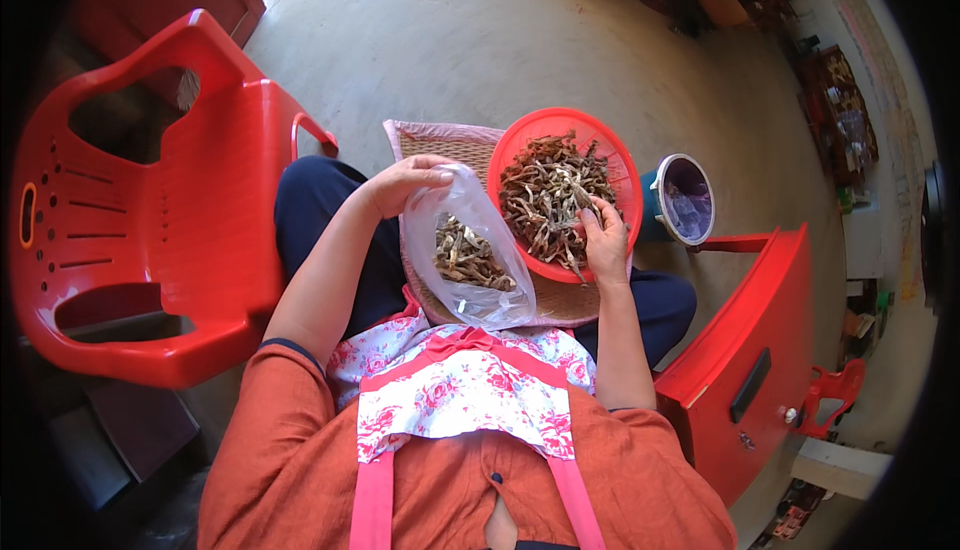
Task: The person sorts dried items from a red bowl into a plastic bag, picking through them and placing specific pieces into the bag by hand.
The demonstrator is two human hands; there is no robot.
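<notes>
My left hand (409, 184) grips the rim of a clear plastic bag (426, 257). The bag's mouth gapes upward, and a smaller pile of dried brown strips (469, 254) lies inside. To its right, a red plastic basket (630, 209) holds a heap of similar dried strips (536, 186), twisted and brown to pale, possibly dried mushrooms. Over the right part of that heap, my right hand (606, 242) pinches some strips between thumb and fingers; how many is hard to tell. Bag and basket both rest on a woven mat (429, 146) with pink cloth edging, across my lap.
A red plastic armchair (217, 212) stands close on my left. Beyond the basket on the right is a teal bin (654, 209) lined with a plastic bag. A red wooden cabinet or drawer unit (765, 317) is near my right side. Concrete floor (420, 40) stretches ahead.
</notes>
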